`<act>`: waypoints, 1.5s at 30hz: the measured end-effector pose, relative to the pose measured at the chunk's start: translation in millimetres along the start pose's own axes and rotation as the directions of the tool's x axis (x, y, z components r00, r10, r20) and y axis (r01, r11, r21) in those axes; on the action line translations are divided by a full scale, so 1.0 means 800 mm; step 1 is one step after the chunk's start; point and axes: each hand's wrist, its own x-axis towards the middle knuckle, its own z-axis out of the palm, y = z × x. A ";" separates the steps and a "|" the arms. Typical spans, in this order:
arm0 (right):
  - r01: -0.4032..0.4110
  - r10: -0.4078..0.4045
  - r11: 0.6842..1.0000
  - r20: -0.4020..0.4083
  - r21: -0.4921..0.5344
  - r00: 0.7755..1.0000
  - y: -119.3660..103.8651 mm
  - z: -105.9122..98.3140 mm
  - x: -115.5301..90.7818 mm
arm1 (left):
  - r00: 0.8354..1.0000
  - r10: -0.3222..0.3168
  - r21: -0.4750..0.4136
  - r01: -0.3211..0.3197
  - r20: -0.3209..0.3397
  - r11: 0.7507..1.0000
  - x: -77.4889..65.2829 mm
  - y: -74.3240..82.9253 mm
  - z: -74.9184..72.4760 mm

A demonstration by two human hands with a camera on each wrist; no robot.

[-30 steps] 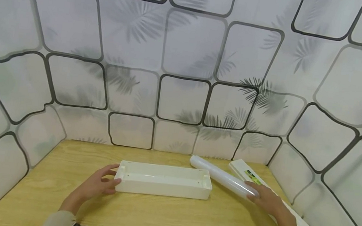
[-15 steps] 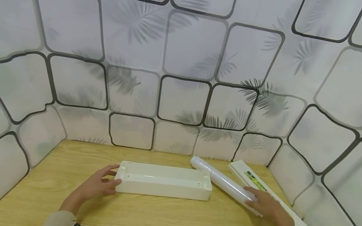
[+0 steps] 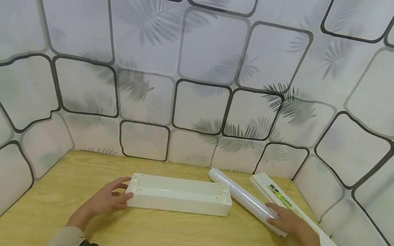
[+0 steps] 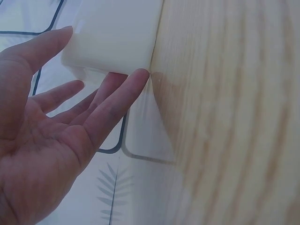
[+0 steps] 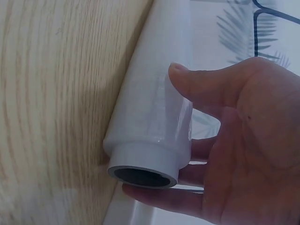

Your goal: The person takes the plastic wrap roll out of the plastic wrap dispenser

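Note:
A long white open-topped box (image 3: 178, 205) lies on the wooden table. My left hand (image 3: 110, 197) is at its left end; in the left wrist view the loosely spread fingertips (image 4: 138, 77) touch the box's end face and the thumb is by its edge. To the right, a roll of clear plastic wrap (image 3: 243, 196) lies slanted, its near end toward me. My right hand (image 3: 289, 223) holds it near that end, thumb on the near side and fingers on the far side. The right wrist view shows the roll's hollow core (image 5: 143, 176); some fingers are partly hidden behind it.
A long, flat white box (image 3: 296, 211) with a green and yellow label (image 3: 281, 197) lies slanted beyond the roll, partly under my right forearm. Patterned fabric walls (image 3: 199, 107) enclose the table (image 3: 169, 237) at the back and both sides.
The near end of the plastic wrap roll has come down and toward me, and its core end now shows past my right hand. My left hand and the open box have stayed put.

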 end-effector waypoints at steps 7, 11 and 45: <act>-0.084 0.081 0.996 0.079 0.037 0.994 -0.009 -0.007 -0.002 | 1.000 -0.003 -0.011 0.003 0.005 1.000 0.001 0.001 0.003; -0.132 0.127 0.990 0.102 0.047 0.987 -0.016 -0.008 -0.003 | 1.000 -0.008 -0.001 0.008 0.001 1.000 0.000 0.002 0.004; -0.154 0.135 0.981 -0.149 -0.119 0.979 -0.059 -0.016 0.032 | 0.985 0.147 0.217 -0.125 -0.087 0.968 -0.004 0.023 -0.006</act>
